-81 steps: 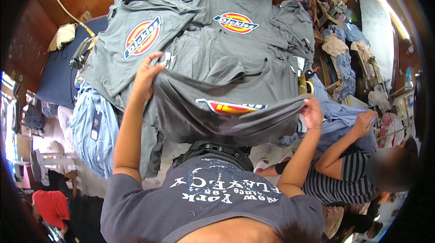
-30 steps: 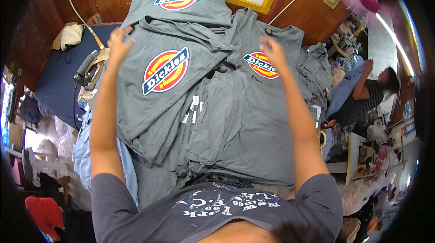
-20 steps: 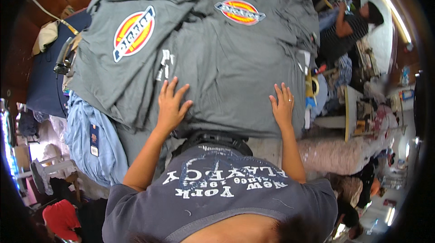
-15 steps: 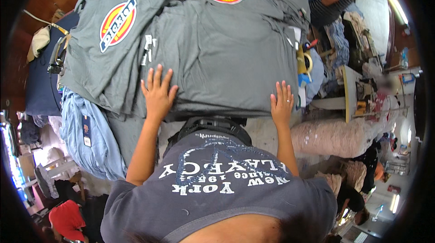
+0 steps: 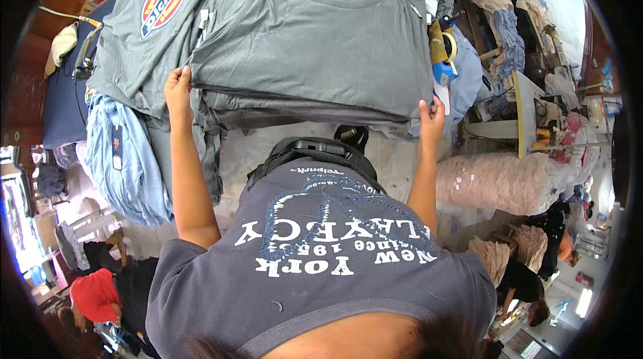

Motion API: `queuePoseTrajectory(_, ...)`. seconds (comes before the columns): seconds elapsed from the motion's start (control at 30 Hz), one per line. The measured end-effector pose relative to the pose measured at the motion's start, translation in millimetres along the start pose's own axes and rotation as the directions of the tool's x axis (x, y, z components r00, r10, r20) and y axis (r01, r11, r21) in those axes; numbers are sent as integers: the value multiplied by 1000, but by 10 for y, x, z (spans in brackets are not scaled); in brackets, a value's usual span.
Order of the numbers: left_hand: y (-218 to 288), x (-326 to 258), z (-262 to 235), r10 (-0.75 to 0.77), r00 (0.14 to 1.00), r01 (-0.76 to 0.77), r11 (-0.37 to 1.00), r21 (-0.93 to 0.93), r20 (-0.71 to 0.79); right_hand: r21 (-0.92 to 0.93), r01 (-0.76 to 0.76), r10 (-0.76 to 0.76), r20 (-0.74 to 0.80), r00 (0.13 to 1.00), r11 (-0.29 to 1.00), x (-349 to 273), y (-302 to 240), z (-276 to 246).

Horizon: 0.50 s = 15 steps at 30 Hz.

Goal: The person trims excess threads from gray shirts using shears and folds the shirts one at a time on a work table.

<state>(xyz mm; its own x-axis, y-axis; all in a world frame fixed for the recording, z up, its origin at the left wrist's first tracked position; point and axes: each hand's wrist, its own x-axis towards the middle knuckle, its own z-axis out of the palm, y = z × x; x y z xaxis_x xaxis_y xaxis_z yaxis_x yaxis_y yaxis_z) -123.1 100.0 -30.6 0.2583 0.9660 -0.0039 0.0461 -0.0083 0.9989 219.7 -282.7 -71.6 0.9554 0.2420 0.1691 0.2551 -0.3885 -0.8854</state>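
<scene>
A grey T-shirt (image 5: pixel 308 44) is spread on top of a pile of like shirts at the table's near side, its neckline toward the far side. My left hand (image 5: pixel 178 91) is closed at the shirt's left edge, thumb and fingers pinching the cloth. At the near right corner my right hand (image 5: pixel 431 118) also has its fingers closed on the fabric. Between the two hands the cloth is drawn out fairly flat, with soft creases. On the left lies another grey T-shirt (image 5: pixel 127 57) bearing an oval red, yellow and white print (image 5: pixel 165 1).
Light blue garments (image 5: pixel 124 158) hang at the table's left. A tape roll (image 5: pixel 450 45) and a blue dispenser (image 5: pixel 445 74) are by the right edge. A plastic-wrapped pinkish bundle (image 5: pixel 495 181) lies on the floor at right. A person in red (image 5: pixel 96 297) is at lower left.
My hands, lying flat on the cloth before, have moved outward and closed on the T-shirt's edges. The shirt's neckline now shows, and the view has shifted.
</scene>
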Motion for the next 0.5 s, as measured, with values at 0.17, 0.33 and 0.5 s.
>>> queuePoseTrajectory(0.17, 74, -241, 307, 499, 863, -354, 713, 605, -82, 33, 136, -135, -20, 991, 990, 104, -35, -11)
queuePoseTrajectory(0.33, 343, -310, 290, 722, 657, -549, 261, 794, 217, 193, 177, -169, -56, 984, 965, 273, -155, -122)
queuePoseTrajectory(0.5, 846, -214, -88, 689, 698, -622, 719, 310, -196, 653, 74, -110, 15, 994, 753, 492, -1025, -585)
